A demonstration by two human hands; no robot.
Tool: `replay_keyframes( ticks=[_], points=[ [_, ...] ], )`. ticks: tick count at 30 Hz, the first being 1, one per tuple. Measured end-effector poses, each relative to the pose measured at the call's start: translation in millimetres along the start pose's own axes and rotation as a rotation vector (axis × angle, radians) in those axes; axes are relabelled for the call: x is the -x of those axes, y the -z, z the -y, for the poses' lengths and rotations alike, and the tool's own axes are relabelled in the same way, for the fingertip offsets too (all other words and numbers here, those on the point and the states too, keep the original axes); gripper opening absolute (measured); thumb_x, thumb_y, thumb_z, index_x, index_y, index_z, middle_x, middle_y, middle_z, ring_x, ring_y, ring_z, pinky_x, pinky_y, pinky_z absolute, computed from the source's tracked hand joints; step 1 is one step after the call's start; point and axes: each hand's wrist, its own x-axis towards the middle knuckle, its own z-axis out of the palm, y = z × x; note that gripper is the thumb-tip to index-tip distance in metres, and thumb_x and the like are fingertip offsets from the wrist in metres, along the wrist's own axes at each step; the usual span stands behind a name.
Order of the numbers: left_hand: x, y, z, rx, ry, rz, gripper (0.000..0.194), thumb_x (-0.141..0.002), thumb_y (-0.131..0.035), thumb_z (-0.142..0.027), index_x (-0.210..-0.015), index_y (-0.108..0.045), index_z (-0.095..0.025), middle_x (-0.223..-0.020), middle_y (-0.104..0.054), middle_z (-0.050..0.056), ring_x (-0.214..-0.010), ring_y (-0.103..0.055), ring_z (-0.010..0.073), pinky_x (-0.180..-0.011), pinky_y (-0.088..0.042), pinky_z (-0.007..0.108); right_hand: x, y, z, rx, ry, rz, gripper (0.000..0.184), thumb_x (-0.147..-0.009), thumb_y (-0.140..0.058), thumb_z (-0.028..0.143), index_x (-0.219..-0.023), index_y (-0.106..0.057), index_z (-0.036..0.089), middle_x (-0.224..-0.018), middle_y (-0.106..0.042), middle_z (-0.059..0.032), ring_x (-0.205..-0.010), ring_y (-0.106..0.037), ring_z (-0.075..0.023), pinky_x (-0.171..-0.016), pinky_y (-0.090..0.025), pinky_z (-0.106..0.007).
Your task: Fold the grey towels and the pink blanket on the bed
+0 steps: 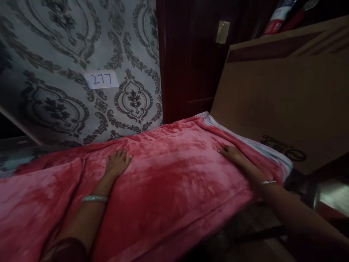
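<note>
A red plush blanket point(174, 182) lies spread in front of me, with folds along its far side and a layered near edge. My left hand point(117, 162) rests flat on its left part, palm down and fingers spread. Near the blanket's right end, my right hand point(231, 153) touches the plush surface with its fingers stretched out and slightly bent. Neither hand shows anything gripped. Under the blanket's right edge, a striped light-coloured cloth point(252, 145) sticks out.
Behind the blanket stands a patterned wall point(131, 43) bearing a paper marked 277 point(102, 79). Beside it is a dark red wooden panel point(185, 62). A large cardboard box point(278, 94) rises at the right, close to the blanket's end.
</note>
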Motion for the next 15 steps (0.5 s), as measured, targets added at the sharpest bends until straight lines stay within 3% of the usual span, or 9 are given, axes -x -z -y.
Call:
replay_keyframes(
  ticks=[4, 7, 11, 15],
  points=[
    [3.2, 16.3, -6.9, 0.017, 0.018, 0.066, 0.065, -0.101, -0.025, -0.046, -0.16, -0.028, -0.019, -0.166, -0.029, 0.013, -0.154, -0.023, 0.0301, -0.119, -0.023, 0.062, 23.5, 2.0, 12.3, 0.044, -0.063, -0.026, 0.038, -0.098, -0.052, 0.042, -0.115, -0.071, 0.014, -0.112, -0.074, -0.0144, -0.104, -0.069, -0.0287, -0.078, -0.05, -0.031],
    [24.3, 36.9, -16.8, 0.081, 0.001, 0.057, 0.066, -0.101, -0.029, -0.047, -0.16, -0.026, -0.017, -0.166, -0.024, 0.016, -0.154, -0.022, 0.0326, -0.118, -0.025, 0.065, 29.3, 3.0, 18.7, 0.041, -0.076, -0.035, 0.041, -0.098, -0.051, 0.043, -0.12, -0.069, 0.014, -0.117, -0.073, -0.0148, -0.107, -0.068, -0.0286, -0.078, -0.05, -0.031],
    [103.4, 49.5, -32.3, 0.106, -0.188, 0.01, 0.061, -0.101, -0.036, -0.046, -0.156, -0.038, -0.02, -0.164, -0.032, 0.015, -0.153, -0.023, 0.0324, -0.121, -0.022, 0.06, 30.9, 3.9, 18.2, 0.054, -0.072, -0.02, 0.044, -0.098, -0.051, 0.043, -0.126, -0.068, 0.014, -0.12, -0.072, -0.0178, -0.109, -0.068, -0.0304, -0.079, -0.05, -0.033],
    [206.8, 32.8, -43.2, 0.167, -0.381, 0.034, 0.066, -0.096, -0.052, -0.049, -0.157, -0.036, -0.03, -0.166, -0.028, 0.011, -0.154, -0.02, 0.0323, -0.123, -0.02, 0.06, 27.5, -1.3, 10.0, 0.068, -0.079, 0.007, 0.047, -0.1, -0.048, 0.043, -0.129, -0.068, 0.012, -0.121, -0.07, -0.0239, -0.107, -0.068, -0.0314, -0.077, -0.049, -0.036]
  ],
)
